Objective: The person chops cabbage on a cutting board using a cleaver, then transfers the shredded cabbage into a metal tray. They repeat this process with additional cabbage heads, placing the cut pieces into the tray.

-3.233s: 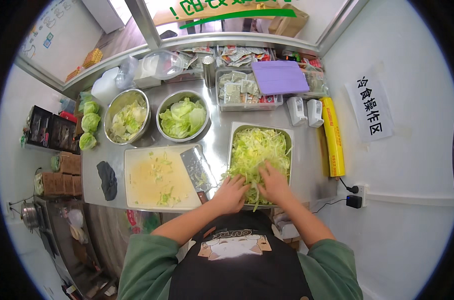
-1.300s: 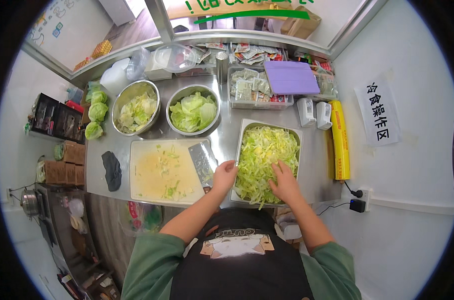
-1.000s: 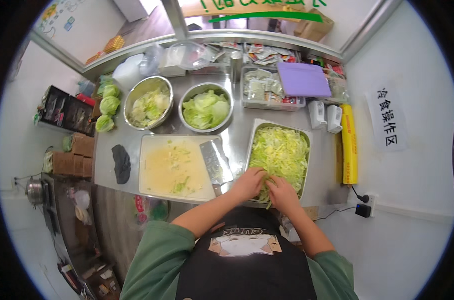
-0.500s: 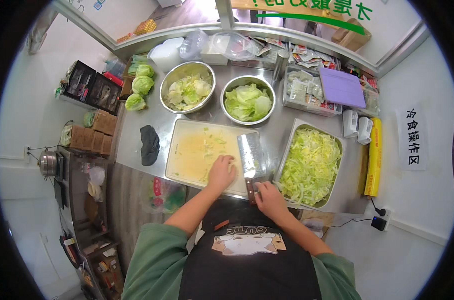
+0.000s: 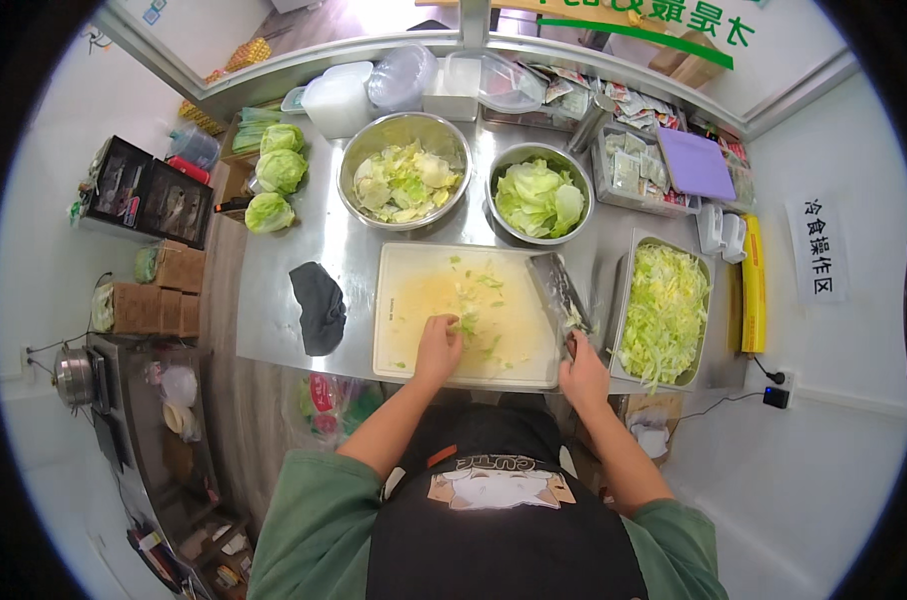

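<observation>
Head view, left hand: the left hand (image 5: 441,347) is over the cutting board (image 5: 404,310), fingers partly curled, tips at some lettuce scraps (image 5: 467,324); whether it grips any, I cannot tell.
Right hand: the right hand (image 5: 584,372) is closed around the handle of the cleaver (image 5: 558,285).
Cleaver: at the board's right side, blade tilted and pointing away from the person, lettuce bits beside it.
Board: pale, on the metal table (image 5: 266,320), with scraps scattered across it.
Tray: a metal tray (image 5: 625,295) right of the board, heaped with shredded lettuce (image 5: 664,315).
Bowls: a larger bowl (image 5: 354,160) and a smaller bowl (image 5: 498,184) behind the board, both holding lettuce leaves.
Far left: whole lettuces (image 5: 282,172) in a row; nearer, a black cloth (image 5: 317,308).
</observation>
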`<move>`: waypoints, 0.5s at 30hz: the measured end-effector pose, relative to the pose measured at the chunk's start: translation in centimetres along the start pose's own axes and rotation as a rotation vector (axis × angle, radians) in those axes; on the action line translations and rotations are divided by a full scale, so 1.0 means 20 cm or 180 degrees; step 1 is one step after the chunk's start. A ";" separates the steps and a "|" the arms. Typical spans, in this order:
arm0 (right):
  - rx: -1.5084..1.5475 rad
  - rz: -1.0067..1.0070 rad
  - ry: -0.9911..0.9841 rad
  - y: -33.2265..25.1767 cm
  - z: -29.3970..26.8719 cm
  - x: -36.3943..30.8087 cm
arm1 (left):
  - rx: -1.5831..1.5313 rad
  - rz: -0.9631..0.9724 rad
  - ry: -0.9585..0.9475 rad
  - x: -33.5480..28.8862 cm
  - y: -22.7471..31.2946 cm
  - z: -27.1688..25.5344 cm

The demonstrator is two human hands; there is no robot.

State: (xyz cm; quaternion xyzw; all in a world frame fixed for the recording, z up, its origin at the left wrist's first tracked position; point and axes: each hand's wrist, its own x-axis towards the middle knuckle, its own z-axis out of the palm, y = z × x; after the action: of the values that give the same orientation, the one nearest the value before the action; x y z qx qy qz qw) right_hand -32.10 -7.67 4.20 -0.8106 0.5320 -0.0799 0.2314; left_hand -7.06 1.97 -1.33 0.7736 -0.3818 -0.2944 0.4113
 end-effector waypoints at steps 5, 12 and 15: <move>-0.0047 -0.0091 -0.0131 -0.09 0.17 0.07 | 0.0092 -0.0194 0.0099 0.09 -0.11 -0.18; 0.0528 -0.0138 -0.0810 -0.30 0.15 -0.08 | 0.0689 0.0913 0.0298 0.23 -0.14 -0.17; 0.1560 0.0721 -0.0360 -0.17 0.23 -0.27 | 0.1143 0.1264 -0.0061 0.24 -0.11 -0.07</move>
State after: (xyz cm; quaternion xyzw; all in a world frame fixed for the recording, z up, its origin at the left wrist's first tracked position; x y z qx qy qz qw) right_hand -29.83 -0.40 2.34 -0.6689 0.5703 -0.1344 0.4575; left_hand -2.68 -0.71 -3.29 0.7412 -0.5761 -0.1427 0.3137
